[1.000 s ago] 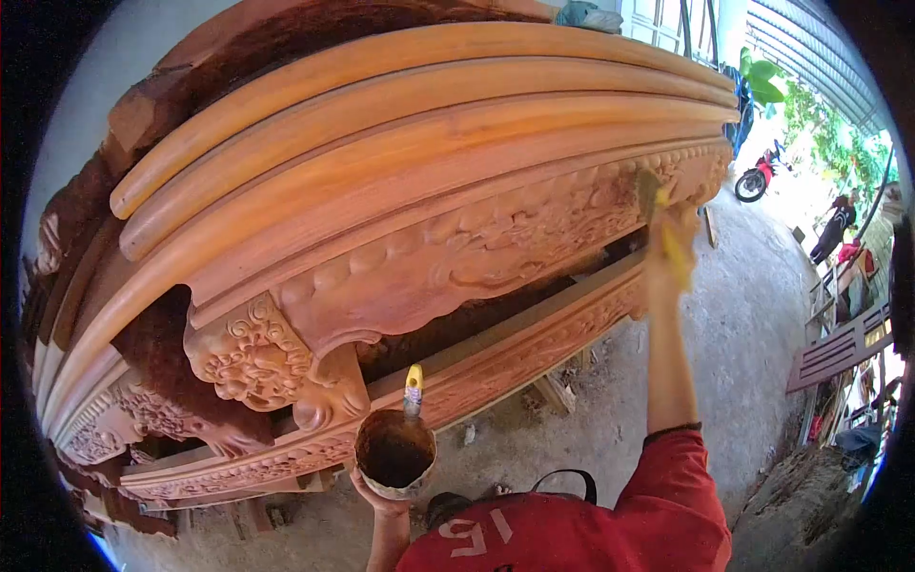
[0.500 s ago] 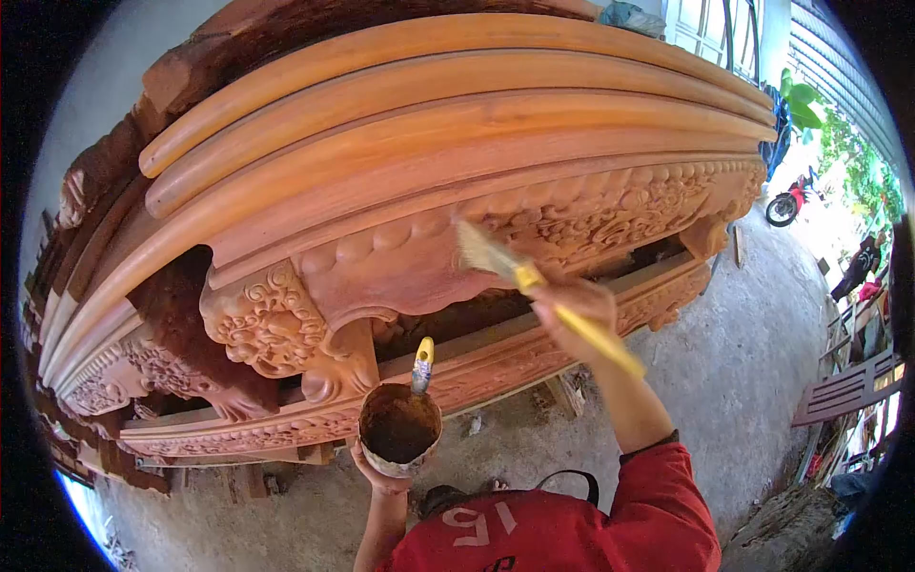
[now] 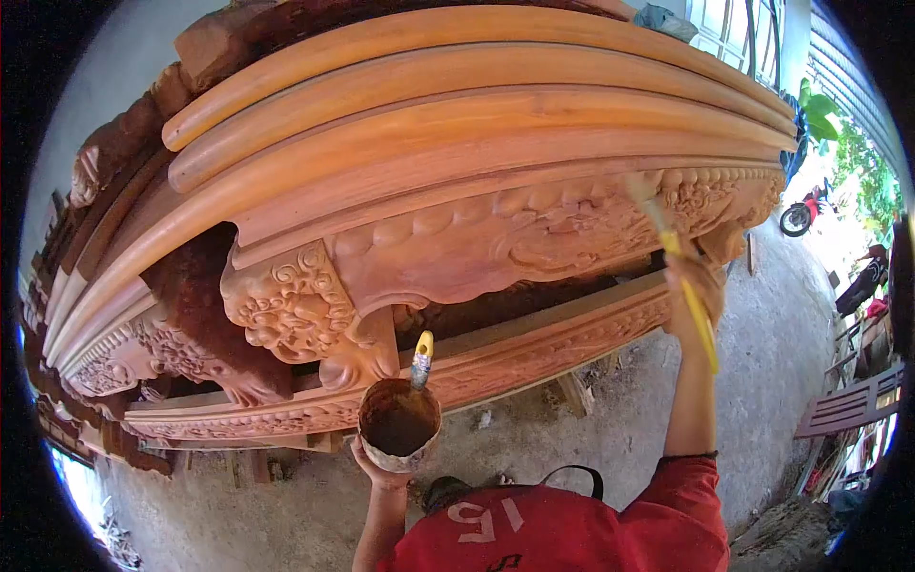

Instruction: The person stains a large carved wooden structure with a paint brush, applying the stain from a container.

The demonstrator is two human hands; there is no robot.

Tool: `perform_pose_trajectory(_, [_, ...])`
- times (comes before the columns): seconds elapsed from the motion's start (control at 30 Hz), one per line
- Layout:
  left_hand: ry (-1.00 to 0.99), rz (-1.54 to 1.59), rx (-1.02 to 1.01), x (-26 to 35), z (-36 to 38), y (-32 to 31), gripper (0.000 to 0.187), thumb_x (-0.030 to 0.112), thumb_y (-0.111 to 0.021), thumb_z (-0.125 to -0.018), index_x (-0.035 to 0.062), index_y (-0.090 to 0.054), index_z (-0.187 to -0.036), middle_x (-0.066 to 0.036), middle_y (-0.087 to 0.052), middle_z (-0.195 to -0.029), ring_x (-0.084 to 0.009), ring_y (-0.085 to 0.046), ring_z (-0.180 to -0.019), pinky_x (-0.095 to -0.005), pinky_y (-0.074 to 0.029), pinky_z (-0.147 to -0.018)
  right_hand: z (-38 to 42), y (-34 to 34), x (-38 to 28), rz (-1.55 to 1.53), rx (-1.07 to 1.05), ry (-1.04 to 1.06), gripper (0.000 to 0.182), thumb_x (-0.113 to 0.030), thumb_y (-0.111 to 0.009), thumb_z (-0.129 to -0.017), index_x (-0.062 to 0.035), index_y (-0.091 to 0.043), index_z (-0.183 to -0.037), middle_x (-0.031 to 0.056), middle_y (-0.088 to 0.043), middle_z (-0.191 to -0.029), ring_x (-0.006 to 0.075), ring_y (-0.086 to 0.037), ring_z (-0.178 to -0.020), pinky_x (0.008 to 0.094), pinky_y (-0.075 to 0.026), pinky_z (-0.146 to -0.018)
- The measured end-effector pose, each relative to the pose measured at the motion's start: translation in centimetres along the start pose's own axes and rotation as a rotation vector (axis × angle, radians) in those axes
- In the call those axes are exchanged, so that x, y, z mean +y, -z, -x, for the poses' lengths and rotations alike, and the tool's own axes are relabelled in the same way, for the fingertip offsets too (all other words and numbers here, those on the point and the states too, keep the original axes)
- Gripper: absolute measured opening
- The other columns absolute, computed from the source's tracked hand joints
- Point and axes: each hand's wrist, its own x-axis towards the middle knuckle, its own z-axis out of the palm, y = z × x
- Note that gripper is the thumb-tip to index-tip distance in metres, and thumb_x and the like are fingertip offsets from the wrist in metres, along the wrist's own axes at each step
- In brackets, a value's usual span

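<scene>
Overhead, right hand [image 3: 694, 291] grips brush [image 3: 667, 229] against carved frieze [image 3: 534, 234]; left hand [image 3: 381, 472] cups pot [image 3: 399, 424].

Warm reddish wood on the carved furniture [image 3: 496, 219], smooth and satiny along the rounded mouldings, rough and matt in the relief. The yellow-handled brush [image 3: 679, 267] looks plastic, bristles pale. The pot [image 3: 399, 424] is crusted dark brown, possibly plastic. Grey concrete floor [image 3: 610, 429], coarse and dusty.

Concrete floor [image 3: 762, 362] bears carved wooden furniture [image 3: 457, 219] (on wood blocks [image 3: 575, 391]).
</scene>
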Motion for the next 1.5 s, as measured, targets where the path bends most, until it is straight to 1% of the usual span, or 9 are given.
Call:
perform_pose_trajectory(0.07, [0.008,0.009,-0.004,0.1,0.1,-0.1,0.066,0.054,-0.045,-0.071,0.0128,-0.040,-0.123,-0.011,-0.044,-0.123,-0.0316,-0.044,-0.110,-0.0468,-0.040,-0.087,1.0,-1.5,0.1,-0.554,-0.310,0.127,0.017,-0.001,-0.062,-0.070,-0.0035,-0.064,-0.086,0.0131,-0.060,-0.102,0.0275,-0.059,-0.092,0.0313,-0.047,-0.077])
perform_pose_trajectory(0.13, [0.035,0.036,-0.094,0.0,-0.2,-1.2,0.067,0.054,-0.043,-0.072,0.0131,-0.038,-0.125,-0.012,-0.042,-0.124,-0.0319,-0.043,-0.111,-0.0469,-0.039,-0.088,-1.1,-1.6,-5.0,-0.332,-0.593,0.293,0.025,-0.003,-0.063,-0.065,-0.0068,-0.064,-0.089,0.0142,-0.055,-0.111,0.0292,-0.056,-0.098,0.0321,-0.048,-0.077])
perform_pose_trajectory(0.4, [0.008,0.035,-0.114,0.7,-0.4,-2.2,0.073,0.054,-0.043,-0.072,0.0094,-0.033,-0.128,-0.014,-0.039,-0.127,-0.0325,-0.041,-0.114,-0.0476,-0.036,-0.092,-1.2,-6.1,-7.4,-0.482,-0.727,0.436,0.028,-0.005,-0.061,-0.064,-0.0079,-0.063,-0.091,0.0155,-0.054,-0.111,0.0326,-0.053,-0.103,0.0364,-0.044,-0.084])
perform_pose_trajectory(0.57, [-0.057,0.039,-0.018,1.2,0.1,0.1,0.071,0.057,-0.040,-0.072,0.0121,-0.037,-0.127,-0.012,-0.042,-0.125,-0.0330,-0.044,-0.111,-0.0489,-0.038,-0.090,1.7,-4.1,-3.9,-0.451,-0.646,-0.136,0.020,-0.002,-0.064,-0.070,-0.0055,-0.063,-0.089,0.0198,-0.056,-0.106,0.0305,-0.055,-0.099,0.0363,-0.043,-0.083])
perform_pose_trajectory(0.63, [-0.089,0.059,0.021,1.6,0.5,0.5,0.069,0.056,-0.040,-0.072,0.0119,-0.038,-0.126,-0.012,-0.043,-0.124,-0.0331,-0.044,-0.110,-0.0490,-0.038,-0.089,2.0,-3.9,-4.7,-0.459,-0.572,0.138,0.017,-0.003,-0.063,-0.071,-0.0039,-0.062,-0.088,0.0201,-0.056,-0.106,0.0302,-0.056,-0.098,0.0369,-0.044,-0.082])
perform_pose_trajectory(0.8, [-0.058,0.203,-0.065,2.7,1.4,1.2,0.063,0.045,-0.042,-0.073,0.0075,-0.041,-0.123,-0.013,-0.046,-0.122,-0.0309,-0.046,-0.109,-0.0453,-0.037,-0.091,6.9,-6.5,-7.2,-0.703,-0.276,-0.086,0.016,-0.016,-0.068,-0.072,-0.0065,-0.062,-0.083,0.0128,-0.062,-0.092,0.0230,-0.060,-0.080,0.0350,-0.047,-0.073])
perform_pose_trajectory(0.97, [-0.011,0.338,-0.074,3.1,2.5,1.8,0.056,0.035,-0.047,-0.072,0.0056,-0.044,-0.120,-0.014,-0.051,-0.115,-0.0315,-0.051,-0.103,-0.0479,-0.037,-0.089,7.6,-10.9,-17.7,-1.084,-0.790,-0.684,0.016,-0.001,-0.060,-0.073,0.0007,-0.057,-0.088,0.0103,-0.057,-0.087,0.0162,-0.054,-0.080,0.0298,-0.044,-0.074])
perform_pose_trajectory(1.17, [-0.092,0.331,-0.018,4.2,5.3,3.3,0.054,0.034,-0.048,-0.072,0.0059,-0.046,-0.118,-0.013,-0.052,-0.114,-0.0310,-0.052,-0.102,-0.0482,-0.037,-0.088,11.6,-15.6,-21.3,-1.041,-1.227,-0.059,0.021,-0.015,-0.060,-0.080,0.0006,-0.056,-0.093,0.0093,-0.060,-0.083,0.0142,-0.057,-0.073,0.0254,-0.046,-0.064])
perform_pose_trajectory(1.5, [-0.287,0.349,0.106,9.3,8.7,6.2,0.057,0.033,-0.048,-0.071,0.0062,-0.044,-0.120,-0.013,-0.052,-0.115,-0.0320,-0.051,-0.102,-0.0487,-0.039,-0.087,12.5,-21.4,-26.1,-1.177,-1.249,0.027,0.020,-0.017,-0.062,-0.077,-0.0026,-0.060,-0.091,0.0097,-0.061,-0.083,0.0150,-0.058,-0.073,0.0274,-0.047,-0.066])
